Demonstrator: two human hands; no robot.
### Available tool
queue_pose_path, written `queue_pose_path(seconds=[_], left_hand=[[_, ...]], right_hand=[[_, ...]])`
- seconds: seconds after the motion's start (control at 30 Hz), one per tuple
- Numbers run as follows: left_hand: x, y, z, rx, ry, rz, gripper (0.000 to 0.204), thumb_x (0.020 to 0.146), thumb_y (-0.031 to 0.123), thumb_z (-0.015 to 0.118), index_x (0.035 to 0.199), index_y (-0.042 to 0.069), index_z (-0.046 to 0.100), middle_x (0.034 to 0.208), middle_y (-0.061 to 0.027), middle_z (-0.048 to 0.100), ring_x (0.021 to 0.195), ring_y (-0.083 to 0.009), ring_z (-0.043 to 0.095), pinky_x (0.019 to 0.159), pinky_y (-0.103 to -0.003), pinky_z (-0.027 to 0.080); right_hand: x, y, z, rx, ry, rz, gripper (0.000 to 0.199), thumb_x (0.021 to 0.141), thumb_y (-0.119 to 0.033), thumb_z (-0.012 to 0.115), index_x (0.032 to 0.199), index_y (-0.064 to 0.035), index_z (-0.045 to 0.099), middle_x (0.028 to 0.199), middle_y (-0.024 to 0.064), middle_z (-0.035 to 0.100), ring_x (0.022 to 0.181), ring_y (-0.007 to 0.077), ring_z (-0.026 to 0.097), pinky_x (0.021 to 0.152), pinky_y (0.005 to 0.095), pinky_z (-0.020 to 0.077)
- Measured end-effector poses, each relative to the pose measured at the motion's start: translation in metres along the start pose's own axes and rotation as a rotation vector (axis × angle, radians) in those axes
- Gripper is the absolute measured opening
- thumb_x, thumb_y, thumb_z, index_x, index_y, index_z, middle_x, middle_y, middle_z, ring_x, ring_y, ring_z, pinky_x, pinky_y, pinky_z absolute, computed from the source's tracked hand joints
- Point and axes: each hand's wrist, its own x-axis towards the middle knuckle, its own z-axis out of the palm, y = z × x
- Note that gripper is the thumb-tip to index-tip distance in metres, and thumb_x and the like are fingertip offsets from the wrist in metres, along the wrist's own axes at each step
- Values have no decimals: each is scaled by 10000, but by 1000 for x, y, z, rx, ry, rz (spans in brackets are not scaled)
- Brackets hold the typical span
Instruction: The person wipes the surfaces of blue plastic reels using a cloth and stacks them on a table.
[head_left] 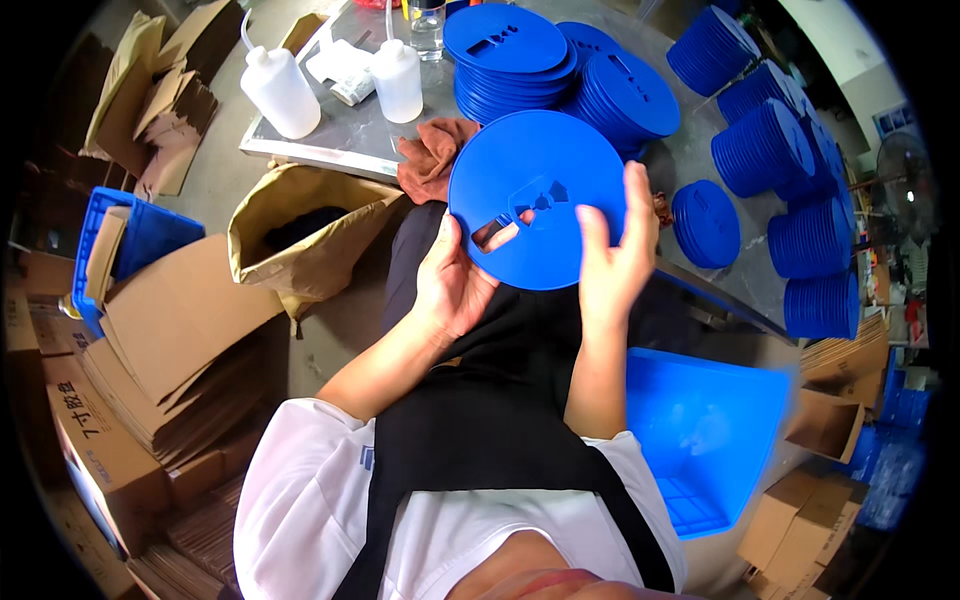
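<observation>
A round blue plastic reel disc [545,150] with cut-out slots is held up over my lap, its flat face toward me. My left hand [448,285] grips it at the lower left edge, thumb on the face; parts of the fingers show through the cut-out. Beside the disc's right edge, my right hand [615,265] is raised with thumb and fingers apart, holding nothing. Whether its thumb touches the disc I cannot tell. Just behind the disc lies a crumpled reddish-brown cloth [432,150] at the table's edge.
Stacks of blue discs [505,40] stand on the grey table [350,135], with more stacks [765,150] at right. Two white squeeze bottles [283,95] are at back left. An open tan sack [300,240], flattened cardboard [185,310] and a blue bin [700,430] surround me.
</observation>
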Motion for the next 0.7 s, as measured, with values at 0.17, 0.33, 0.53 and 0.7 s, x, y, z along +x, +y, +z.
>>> queue_pose_path(seconds=[0.17, 0.33, 0.53, 0.7], left_hand=[[6, 6, -12, -207, -70, -56, 598, 1033, 448, 283, 1451, 21, 294, 1433, -190, 435, 1335, -371, 418, 1106, -532, 336], [8, 10, -20, -226, -33, -146, 604, 1028, 456, 296, 1440, 14, 321, 1413, -200, 461, 1330, -354, 429, 1102, -508, 339], [12, 16, -18, 502, 163, 124, 605, 1024, 462, 350, 1446, 27, 352, 1460, -131, 406, 1342, -253, 388, 1140, -405, 269], [62, 31, -23, 876, 148, 168, 717, 1014, 544, 296, 1497, 15, 261, 1579, -96, 218, 1463, -203, 153, 1182, -339, 97]], right_hand=[[-15, 20, -9, 407, 23, 33, 660, 1031, -485, 296, 1420, 46, 357, 1461, 210, 403, 1288, 324, 466, 1065, 427, 380], [-36, 25, -1, 542, -40, 4, 971, 918, -728, 176, 1453, 77, 271, 1490, 219, 348, 1359, 318, 379, 1119, 422, 295], [-63, 40, 9, 377, -30, -65, 967, 930, -712, 185, 1458, 96, 230, 1538, 240, 239, 1439, 332, 235, 1168, 437, 187], [-57, 51, 20, 194, 0, -96, 843, 978, -610, 177, 1450, 80, 293, 1542, 228, 250, 1452, 397, 168, 1169, 495, 131]])
